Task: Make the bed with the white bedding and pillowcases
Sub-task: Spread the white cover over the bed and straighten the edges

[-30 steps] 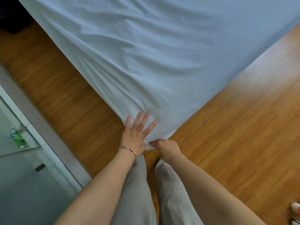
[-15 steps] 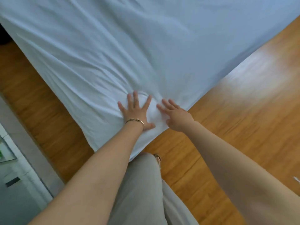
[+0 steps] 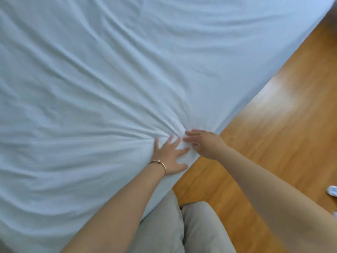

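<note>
A: White sheet (image 3: 109, 79), near corner: left hand (image 3: 168, 154) flat with fingers spread, right hand (image 3: 204, 143) with fingers extended, pressing gathered folds.
B: Step?
A: Smoothing the corner. Next, probably sweep creases outward toward the far mattress.

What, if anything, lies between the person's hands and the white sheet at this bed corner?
Nothing visible does. The left hand lies flat with spread fingers directly on the white sheet at the bed corner, and the right hand touches the bunched fabric beside it with straight fingers. No pillow or other item lies on the sheet around them.
</note>
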Tool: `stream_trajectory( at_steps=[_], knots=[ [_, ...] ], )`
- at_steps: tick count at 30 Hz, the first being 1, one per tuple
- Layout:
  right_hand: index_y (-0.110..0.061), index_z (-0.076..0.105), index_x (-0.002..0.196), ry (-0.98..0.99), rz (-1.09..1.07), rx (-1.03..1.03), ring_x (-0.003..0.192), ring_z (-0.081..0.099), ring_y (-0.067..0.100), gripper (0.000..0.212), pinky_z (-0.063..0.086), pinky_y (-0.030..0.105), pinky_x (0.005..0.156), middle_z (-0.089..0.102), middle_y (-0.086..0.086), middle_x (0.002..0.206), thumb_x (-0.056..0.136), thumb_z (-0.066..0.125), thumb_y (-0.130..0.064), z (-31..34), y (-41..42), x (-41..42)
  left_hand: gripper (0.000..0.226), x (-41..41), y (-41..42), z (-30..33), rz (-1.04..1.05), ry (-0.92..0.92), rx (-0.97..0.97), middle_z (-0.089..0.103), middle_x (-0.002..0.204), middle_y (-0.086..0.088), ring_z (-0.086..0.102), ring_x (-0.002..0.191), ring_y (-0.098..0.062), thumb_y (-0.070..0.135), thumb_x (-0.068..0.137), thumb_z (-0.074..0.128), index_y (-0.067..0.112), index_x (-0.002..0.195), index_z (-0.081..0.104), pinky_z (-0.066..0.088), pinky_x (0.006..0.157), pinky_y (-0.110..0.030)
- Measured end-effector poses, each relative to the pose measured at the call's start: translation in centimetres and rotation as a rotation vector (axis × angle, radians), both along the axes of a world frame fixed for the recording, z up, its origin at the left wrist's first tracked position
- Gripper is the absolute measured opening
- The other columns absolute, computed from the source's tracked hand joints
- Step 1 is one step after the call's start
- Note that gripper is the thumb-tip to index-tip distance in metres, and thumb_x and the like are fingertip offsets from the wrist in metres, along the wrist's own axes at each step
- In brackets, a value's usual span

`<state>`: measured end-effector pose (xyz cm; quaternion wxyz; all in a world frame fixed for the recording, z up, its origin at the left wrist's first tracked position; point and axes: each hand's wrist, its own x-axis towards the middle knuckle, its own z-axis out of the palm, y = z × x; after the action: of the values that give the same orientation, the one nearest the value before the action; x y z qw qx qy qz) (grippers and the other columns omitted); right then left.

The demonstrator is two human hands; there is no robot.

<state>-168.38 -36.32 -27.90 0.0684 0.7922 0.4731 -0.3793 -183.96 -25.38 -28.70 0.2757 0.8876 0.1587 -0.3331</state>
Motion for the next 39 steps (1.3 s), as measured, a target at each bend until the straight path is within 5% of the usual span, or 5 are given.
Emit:
stream_trajectory(
  at_steps=[5, 8, 15, 25, 39],
  knots=[
    [-0.034, 0.05, 0.136, -0.075, -0.17, 0.065, 0.134, 0.038, 0.013, 0.043, 0.046, 0.035, 0.092, 0.045, -0.012, 0.146, 0.096, 0.044, -0.018, 2.9, -2.8, 10.5, 0.027, 11.1, -3.9, 2.7, 0.213, -0.313, -0.108, 0.064, 0.114, 0.008, 0.055, 0.11, -0.018, 0.034, 0.093, 0.049, 0.026, 0.104, 0.072, 0.045, 0.09, -0.032],
    [-0.034, 0.022, 0.152, -0.082, -0.298, 0.053, 0.147, 0.012, 0.018, 0.06, 0.042, 0.044, 0.104, 0.008, -0.011, 0.162, 0.098, 0.044, -0.019, 2.8, -3.3, 19.2, 0.032, 20.7, -2.2, 2.4, 0.468, -0.472, 0.048, 0.055, 0.13, -0.001, 0.046, 0.123, -0.021, 0.02, 0.092, 0.052, 0.018, 0.123, 0.06, 0.038, 0.102, -0.032],
    [-0.045, -0.015, 0.15, -0.185, 0.067, -0.202, 0.149, -0.013, 0.024, 0.078, 0.012, 0.05, 0.119, -0.022, -0.012, 0.16, 0.099, 0.037, -0.018, 0.8, -5.6, 40.2, 0.084, 41.3, 1.4, -0.5, 0.71, -0.025, 0.149, -0.012, 0.161, -0.001, -0.014, 0.147, -0.022, 0.058, 0.084, 0.059, 0.042, 0.151, 0.01, 0.002, 0.116, -0.052],
    [-0.034, 0.005, 0.156, -0.026, -0.411, -0.06, 0.15, 0.0, 0.021, 0.068, 0.027, 0.045, 0.114, -0.004, -0.008, 0.163, 0.1, 0.041, -0.018, 5.0, -8.1, 67.4, 0.086, 68.0, -4.7, -0.9, 0.563, 0.004, 0.129, -0.026, 0.158, 0.002, -0.025, 0.144, -0.023, 0.066, 0.083, 0.052, 0.046, 0.15, 0.001, -0.007, 0.113, -0.056],
    [-0.043, -0.003, 0.153, -0.008, -0.236, 0.024, 0.145, 0.017, 0.021, 0.078, 0.046, 0.039, 0.096, 0.001, -0.011, 0.163, 0.097, 0.045, -0.02, 6.1, 0.7, 99.4, 0.056, 106.4, 4.1, 0.0, 0.512, -0.198, -0.019, -0.006, 0.162, 0.0, -0.007, 0.148, -0.015, 0.032, 0.099, 0.043, 0.032, 0.152, 0.022, 0.005, 0.119, -0.03]
  ],
)
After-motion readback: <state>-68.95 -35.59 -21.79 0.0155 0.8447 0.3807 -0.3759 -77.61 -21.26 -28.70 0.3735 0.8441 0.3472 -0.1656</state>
